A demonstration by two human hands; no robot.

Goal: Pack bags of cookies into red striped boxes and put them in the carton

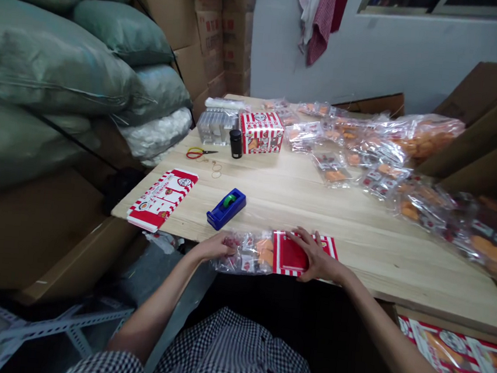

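At the wooden table's (300, 197) near edge lies a clear plastic bag of small orange and red packets (248, 254). My left hand (218, 246) rests on the bag's left end with its fingers curled onto the plastic. Beside it lies a red-and-white striped carton (301, 251), lying open at the edge. My right hand (316, 257) lies on the carton with its fingers spread flat, pressing it down.
A blue tape dispenser (226, 208) stands just beyond my hands. Flat striped cartons (162, 198) lie at the left edge. Scissors (199, 153), a black cylinder (235, 143), an assembled striped box (261, 132) and many packet bags (383, 158) fill the far side. Sacks and cardboard boxes surround the table.
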